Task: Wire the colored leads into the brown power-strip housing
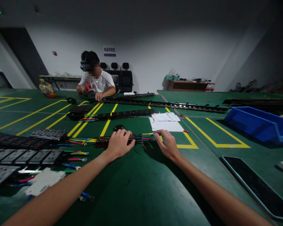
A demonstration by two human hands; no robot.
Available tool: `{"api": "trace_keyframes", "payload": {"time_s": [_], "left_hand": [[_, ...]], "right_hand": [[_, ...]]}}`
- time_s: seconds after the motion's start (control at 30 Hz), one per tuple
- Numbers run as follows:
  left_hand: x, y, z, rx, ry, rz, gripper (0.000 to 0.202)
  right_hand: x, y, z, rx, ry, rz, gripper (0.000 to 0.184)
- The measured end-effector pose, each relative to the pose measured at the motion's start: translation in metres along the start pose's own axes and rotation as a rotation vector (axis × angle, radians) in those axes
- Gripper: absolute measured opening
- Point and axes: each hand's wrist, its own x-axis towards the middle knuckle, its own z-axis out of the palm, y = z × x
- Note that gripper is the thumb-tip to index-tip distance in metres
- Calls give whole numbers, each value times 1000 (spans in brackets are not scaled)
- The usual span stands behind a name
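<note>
My left hand (120, 142) lies over a dark strip (103, 141) with brass-coloured rails, its fingers on the far side and its thumb along the near side. From the strip's right end come several thin wires (142, 137), blue, yellow and red, and one red wire (143, 145) bends toward me. My right hand (168, 143) is at the tips of these wires, thumb and fingers curled together around a wire end that is partly hidden. Just behind my left hand sits a small black part (118, 127).
Socket strips (40, 157) with lugged wires lie at left. White papers (167, 121), a blue bin (259, 124) and a phone (257, 185) are at right. Across the green table (141, 194), a co-worker (96, 80) holds a red power tool (89, 88) by a long strip (167, 104).
</note>
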Motion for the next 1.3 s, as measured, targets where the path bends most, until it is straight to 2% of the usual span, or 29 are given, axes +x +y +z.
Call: {"api": "trace_keyframes", "payload": {"time_s": [0.07, 0.2, 0.33, 0.63, 0.87, 1.0, 1.17, 1.3], "left_hand": [[0, 0, 0, -3, -2, -2, 39], [0, 0, 1, -13, 12, -2, 37], [0, 0, 0, -19, 10, -5, 37], [0, 2, -1, 12, 9, -5, 37], [0, 2, -2, 7, 2, -8, 38], [0, 2, -3, -4, 0, -3, 38], [0, 1, -2, -18, 4, -6, 37], [0, 1, -1, -16, 8, -2, 38]], "right_hand": [[0, 0, 0, -25, -16, 0, 36], [1, 5, 4, -164, -143, 20, 48], [2, 6, 5, -221, -192, 27, 47], [0, -1, 1, -48, -30, -47, 22], [0, 4, 6, -163, -170, -29, 26], [0, 4, 5, -148, -189, -13, 31], [-1, 0, 4, -80, -90, -31, 20], [-2, -3, 2, -35, -16, -77, 20]]}}
